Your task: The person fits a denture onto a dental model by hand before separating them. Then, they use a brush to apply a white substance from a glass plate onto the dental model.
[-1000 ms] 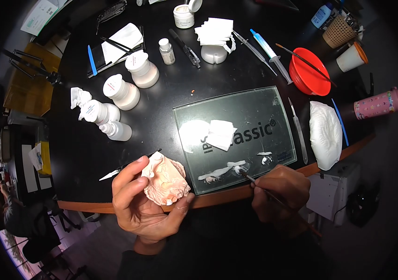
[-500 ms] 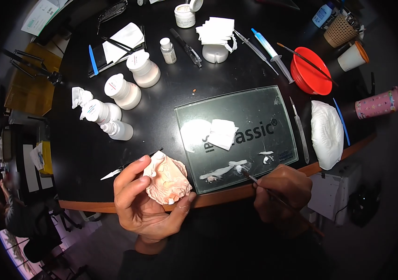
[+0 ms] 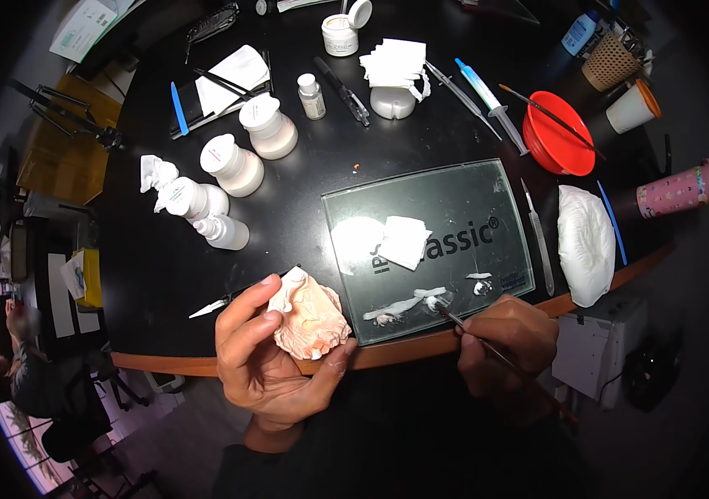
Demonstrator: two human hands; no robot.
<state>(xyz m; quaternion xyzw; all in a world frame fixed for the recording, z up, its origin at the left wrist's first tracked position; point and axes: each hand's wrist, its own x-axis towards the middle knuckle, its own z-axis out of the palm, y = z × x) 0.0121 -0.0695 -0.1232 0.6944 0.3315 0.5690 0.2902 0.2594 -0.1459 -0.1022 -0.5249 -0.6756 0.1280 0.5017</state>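
My left hand (image 3: 275, 366) is closed around a pinkish-beige plaster dental model (image 3: 313, 316), held at the table's front edge. A small white tooth-like piece shows at its lower edge. In my right hand (image 3: 508, 333) is a slim brush (image 3: 487, 345), gripped like a pen. Its tip touches white paste (image 3: 432, 299) smeared on a glass mixing slab (image 3: 471, 191) with dark lettering. A second dab of paste (image 3: 482, 285) lies to the right. A folded white tissue (image 3: 405, 242) rests on the slab's middle.
Powder jars (image 3: 268, 126) and a dropper bottle (image 3: 223, 232) stand at the left. A red bowl (image 3: 561, 137) with a brush across it, a syringe (image 3: 487, 100), a metal tool (image 3: 539, 237) and a white tissue pad (image 3: 585, 245) lie right. A pink tumbler (image 3: 677, 190) is at the far right.
The whole scene has shifted slightly right in the view. The dental model is turned a little in my left hand. The brush stays at the white paste.
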